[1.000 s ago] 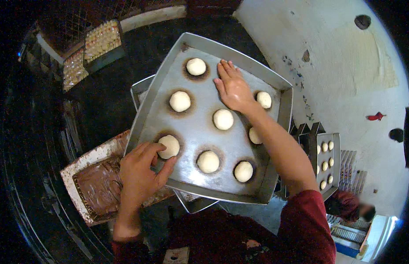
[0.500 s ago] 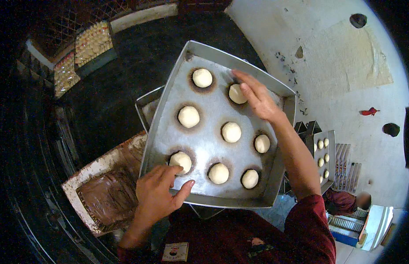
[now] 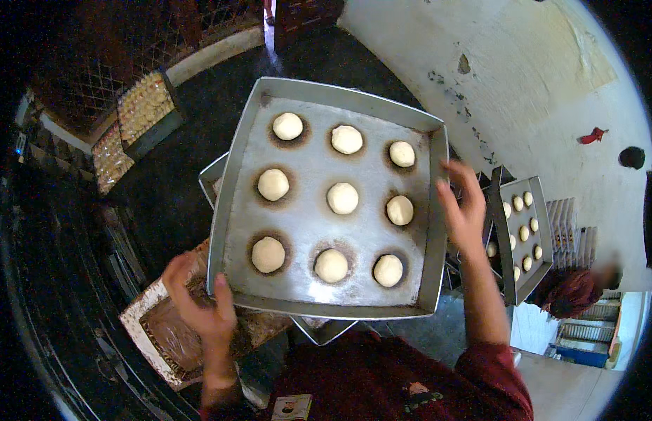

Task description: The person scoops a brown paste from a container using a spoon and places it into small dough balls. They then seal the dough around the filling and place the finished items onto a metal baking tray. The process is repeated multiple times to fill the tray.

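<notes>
A square metal baking tray point(image 3: 305, 228) fills the middle of the view. On its floor lie several round, pale dough balls point(image 3: 342, 198) in three rows of three, most ringed by dark stains. Beside the tray's near left corner, my left hand point(image 3: 205, 309) is open, thumb and fingers spread around the outside of the wall. Just off the right wall is my right hand point(image 3: 466, 210), also open, its thumb apart from the fingers. Whether either hand touches the rim I cannot tell. Neither one holds a dough ball.
Beneath this tray another metal tray point(image 3: 324, 331) pokes out at an angle. A worn tub with brown contents point(image 3: 173, 337) stands at lower left. More dough balls fill a tray point(image 3: 526, 231) on the right, near a co-worker point(image 3: 575, 291). Filled crates point(image 3: 145, 109) sit at far left.
Both hands have moved off the dough balls to the tray's outer sides. The right hand no longer covers the upper right of the tray, so all the balls show. The view has shifted.
</notes>
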`<state>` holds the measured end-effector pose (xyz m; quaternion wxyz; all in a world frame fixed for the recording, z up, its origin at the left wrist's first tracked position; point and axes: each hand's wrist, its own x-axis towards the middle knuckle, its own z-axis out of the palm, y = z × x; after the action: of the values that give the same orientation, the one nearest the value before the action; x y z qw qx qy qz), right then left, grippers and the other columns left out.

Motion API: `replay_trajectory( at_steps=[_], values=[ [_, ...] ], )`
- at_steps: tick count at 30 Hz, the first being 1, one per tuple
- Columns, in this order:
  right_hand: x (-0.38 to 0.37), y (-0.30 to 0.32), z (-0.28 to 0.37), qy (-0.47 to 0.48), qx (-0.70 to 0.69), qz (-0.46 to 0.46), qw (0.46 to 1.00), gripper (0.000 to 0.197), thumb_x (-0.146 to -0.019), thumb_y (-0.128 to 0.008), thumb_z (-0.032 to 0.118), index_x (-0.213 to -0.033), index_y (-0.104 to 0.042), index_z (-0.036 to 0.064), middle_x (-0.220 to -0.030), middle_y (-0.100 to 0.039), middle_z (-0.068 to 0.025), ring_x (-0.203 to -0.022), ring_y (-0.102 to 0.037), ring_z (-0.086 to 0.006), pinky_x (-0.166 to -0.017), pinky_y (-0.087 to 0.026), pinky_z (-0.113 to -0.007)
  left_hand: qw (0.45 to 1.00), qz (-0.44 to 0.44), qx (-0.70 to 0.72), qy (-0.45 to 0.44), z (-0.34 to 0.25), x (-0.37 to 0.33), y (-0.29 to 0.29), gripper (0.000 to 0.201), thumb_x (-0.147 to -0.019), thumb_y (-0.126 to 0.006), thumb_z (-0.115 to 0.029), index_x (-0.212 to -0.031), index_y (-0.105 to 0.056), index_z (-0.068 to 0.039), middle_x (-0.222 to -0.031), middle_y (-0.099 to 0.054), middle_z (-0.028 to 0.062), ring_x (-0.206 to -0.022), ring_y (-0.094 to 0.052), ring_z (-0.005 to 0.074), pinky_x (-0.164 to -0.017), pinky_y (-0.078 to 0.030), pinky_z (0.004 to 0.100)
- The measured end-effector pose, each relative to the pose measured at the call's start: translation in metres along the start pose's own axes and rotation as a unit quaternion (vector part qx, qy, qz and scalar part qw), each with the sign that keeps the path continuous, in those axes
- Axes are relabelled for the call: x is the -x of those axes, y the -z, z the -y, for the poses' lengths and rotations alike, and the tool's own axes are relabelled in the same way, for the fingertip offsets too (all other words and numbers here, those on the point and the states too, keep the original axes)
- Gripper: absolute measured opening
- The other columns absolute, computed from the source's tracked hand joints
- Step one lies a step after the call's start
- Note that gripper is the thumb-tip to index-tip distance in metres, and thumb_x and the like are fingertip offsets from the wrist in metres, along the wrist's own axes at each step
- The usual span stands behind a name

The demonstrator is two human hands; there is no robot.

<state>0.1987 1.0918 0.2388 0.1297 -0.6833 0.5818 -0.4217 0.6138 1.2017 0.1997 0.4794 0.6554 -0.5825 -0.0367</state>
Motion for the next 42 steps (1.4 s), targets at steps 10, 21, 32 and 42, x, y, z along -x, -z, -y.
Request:
replay_trajectory(
  at_steps=[10,21,32,42],
  values=[
    [0.267,0.031,0.016,-0.439,-0.403,-0.027,0.802,0.058,-0.082,-0.066,0.017,-0.134,-0.053,-0.0036,-0.121,-0.064,-0.0141,-0.114,-0.058,-0.0236,-0.103,-0.044,-0.035,0.951,0.181,0.083,0.236,0.037,0.095,0.039,0.046,-0.096,-0.051,-0.025,-0.130,-0.059,0.006,-0.113,-0.068,0.0132,-0.107,-0.060,0.0227,-0.099,-0.044,0.0353],
    [0.436,0.308,-0.109,-0.247,-0.227,-0.186,0.923,0.081,-0.063,-0.065,0.019,-0.139,-0.056,-0.0055,-0.127,-0.065,-0.0111,-0.120,-0.059,-0.0245,-0.107,-0.043,-0.035,0.919,0.235,0.285,0.139,-0.122,0.360,-0.030,0.056,-0.099,-0.049,-0.022,-0.146,-0.045,0.008,-0.141,-0.054,0.0184,-0.129,-0.050,0.0284,-0.111,-0.038,0.0406],
    [0.373,0.484,-0.304,-0.299,-0.311,-0.365,0.825,0.030,-0.084,-0.061,0.026,-0.105,-0.066,0.0063,-0.100,-0.063,-0.0052,-0.094,-0.058,-0.0207,-0.085,-0.045,-0.036,0.821,0.407,0.397,0.058,-0.392,0.239,-0.307,0.035,-0.102,-0.053,-0.027,-0.122,-0.059,0.002,-0.103,-0.065,0.0105,-0.090,-0.062,0.0176,-0.072,-0.053,0.0315],
    [0.415,0.494,-0.397,-0.460,-0.265,-0.324,0.783,0.043,-0.088,-0.059,0.043,-0.116,-0.062,0.0103,-0.106,-0.063,-0.0058,-0.099,-0.058,-0.0227,-0.088,-0.045,-0.040,0.750,0.513,0.341,0.241,-0.431,0.257,-0.375,0.055,-0.096,-0.058,-0.047,-0.133,-0.057,-0.006,-0.126,-0.062,0.0112,-0.110,-0.059,0.0261,-0.091,-0.050,0.0415]
  ],
)
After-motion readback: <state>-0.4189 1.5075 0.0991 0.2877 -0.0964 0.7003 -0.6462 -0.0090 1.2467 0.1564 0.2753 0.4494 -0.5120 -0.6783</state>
